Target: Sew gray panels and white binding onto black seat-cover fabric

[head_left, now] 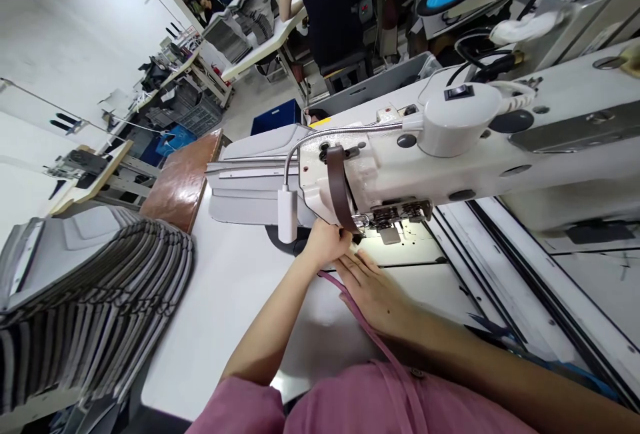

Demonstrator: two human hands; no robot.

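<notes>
At the needle area of a white sewing machine [380, 181], my left hand [326, 243] is curled closed beside the presser foot. Whatever it pinches is hidden behind the fingers and the machine head. My right hand [373, 289] lies palm down on the machine bed just to the right, fingers stretched out, fingertips touching or nearly touching my left hand. A brown strap [340, 187] is looped on the machine head above both hands. Behind the left hand, grey padded fabric panels [250, 187] lie on the white table [235, 287].
A tall stack of grey panels [95, 287] stands at the left. A brown board [183, 177] adjoins the table. The machine's lamp [287, 215] hangs near my left hand. Long dark-and-white strips [493, 267] lie at right. A person [327, 7] sits beyond.
</notes>
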